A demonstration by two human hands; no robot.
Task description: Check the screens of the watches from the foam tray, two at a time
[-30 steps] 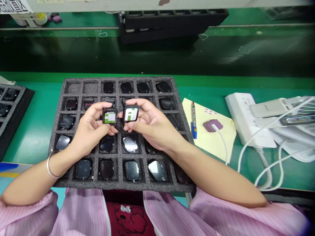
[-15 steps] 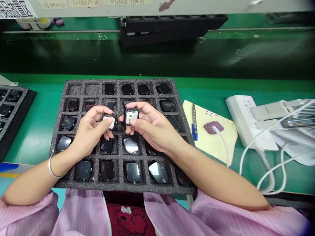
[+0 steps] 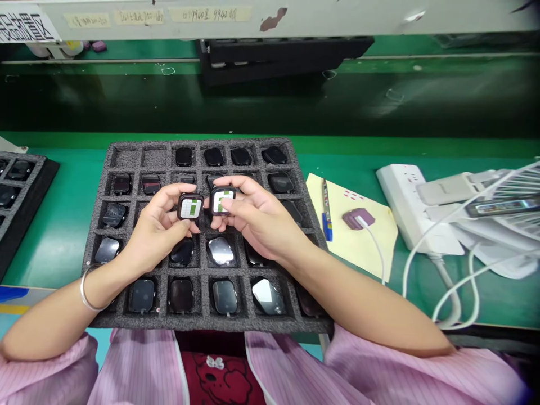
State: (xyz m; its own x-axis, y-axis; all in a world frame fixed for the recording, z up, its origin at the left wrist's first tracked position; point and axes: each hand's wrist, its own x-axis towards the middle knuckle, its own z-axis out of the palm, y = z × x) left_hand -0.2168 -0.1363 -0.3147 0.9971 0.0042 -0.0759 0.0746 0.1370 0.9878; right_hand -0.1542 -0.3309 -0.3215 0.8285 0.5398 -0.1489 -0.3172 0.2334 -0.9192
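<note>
Two pinches | left hand (image 3: 156, 230): left watch (image 3: 190, 206) | right hand (image 3: 253, 219): right watch (image 3: 223, 201) | near-touching, we risk clashing them

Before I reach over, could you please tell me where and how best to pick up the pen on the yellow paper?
Pinch the pen at mid-barrel from above, fingers on its left and right sides. It lies flat on the yellow paper, running away from the person; the foam tray to its left and the purple charger to its right sit apart.
</note>
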